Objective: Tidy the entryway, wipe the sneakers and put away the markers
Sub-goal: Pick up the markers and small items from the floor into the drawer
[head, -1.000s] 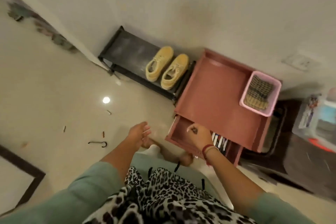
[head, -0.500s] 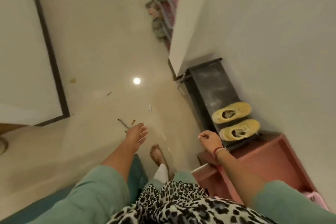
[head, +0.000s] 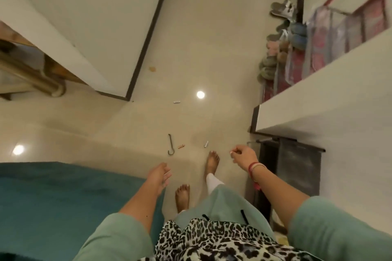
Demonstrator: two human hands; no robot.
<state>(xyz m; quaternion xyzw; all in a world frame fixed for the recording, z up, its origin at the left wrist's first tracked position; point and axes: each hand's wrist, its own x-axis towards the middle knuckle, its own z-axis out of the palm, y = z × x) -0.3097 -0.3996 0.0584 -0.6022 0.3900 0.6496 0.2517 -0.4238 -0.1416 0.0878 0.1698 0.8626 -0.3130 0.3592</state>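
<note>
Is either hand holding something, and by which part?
The left hand holds nothing. The right hand is curled; whether it pinches something small cannot be told.

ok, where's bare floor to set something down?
Free: floor between the white wall and the shoe pile; the teal rug. Crowded: ahead of the feet, where a hook, an orange piece and a white piece lie.

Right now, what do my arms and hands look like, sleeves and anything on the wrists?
Both arms wear mint-green sleeves ending near the elbows. The right hand has a red thread band and a thin pale bangle at its wrist, with a pink tassel hanging below. The left hand wears nothing.
</note>
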